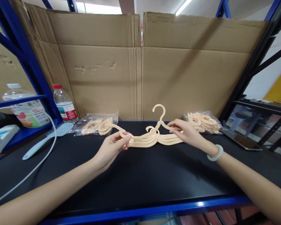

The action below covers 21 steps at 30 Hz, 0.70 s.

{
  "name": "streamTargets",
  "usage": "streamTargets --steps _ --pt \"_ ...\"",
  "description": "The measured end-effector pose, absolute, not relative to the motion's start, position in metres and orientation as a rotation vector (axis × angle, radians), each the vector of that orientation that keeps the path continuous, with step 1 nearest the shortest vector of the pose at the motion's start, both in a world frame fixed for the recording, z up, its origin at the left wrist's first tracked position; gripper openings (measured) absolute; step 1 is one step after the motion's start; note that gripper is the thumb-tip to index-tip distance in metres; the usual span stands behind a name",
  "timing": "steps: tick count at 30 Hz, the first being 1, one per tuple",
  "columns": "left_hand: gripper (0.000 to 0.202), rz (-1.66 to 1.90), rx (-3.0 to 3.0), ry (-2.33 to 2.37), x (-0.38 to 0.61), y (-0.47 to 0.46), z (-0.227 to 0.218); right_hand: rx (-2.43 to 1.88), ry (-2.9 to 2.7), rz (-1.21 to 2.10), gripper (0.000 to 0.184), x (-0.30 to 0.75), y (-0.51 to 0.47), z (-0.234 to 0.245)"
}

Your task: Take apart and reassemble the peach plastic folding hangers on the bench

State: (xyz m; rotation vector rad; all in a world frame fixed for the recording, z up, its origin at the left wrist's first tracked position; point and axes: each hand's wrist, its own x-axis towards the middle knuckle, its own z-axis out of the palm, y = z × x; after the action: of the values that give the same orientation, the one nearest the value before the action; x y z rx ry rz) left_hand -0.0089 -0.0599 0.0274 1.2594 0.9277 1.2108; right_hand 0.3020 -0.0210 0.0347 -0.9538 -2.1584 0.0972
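Observation:
Both hands are on a beige plastic clothes hanger (159, 124), raised with its hook upright. My left hand (115, 145) pinches the left end, where a curved beige piece (115, 126) sticks up and out to the left. Whether that piece is joined to the hanger is hidden by the fingers. My right hand (186, 131) is closed around the hanger's right arm. Just behind and below lies a stack of several similar hangers (144, 142), hooks pointing away, on the black tabletop (140, 178).
Clear plastic bags of beige hanger parts lie at the back left (95, 124) and back right (202, 122). To the left are a light blue hairbrush (48, 139), a white cable (51, 147) and a red-capped bottle (64, 104). A dark flat device (242, 139) lies right. Cardboard (103, 78) walls the back.

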Motion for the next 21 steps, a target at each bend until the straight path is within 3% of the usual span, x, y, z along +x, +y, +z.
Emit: streamTargets --steps 21 --pt "0.015 1.116 1.124 0.781 -0.012 -0.062 0.024 -0.894 -2.115 0.164 0.007 0.297 -0.045 0.026"
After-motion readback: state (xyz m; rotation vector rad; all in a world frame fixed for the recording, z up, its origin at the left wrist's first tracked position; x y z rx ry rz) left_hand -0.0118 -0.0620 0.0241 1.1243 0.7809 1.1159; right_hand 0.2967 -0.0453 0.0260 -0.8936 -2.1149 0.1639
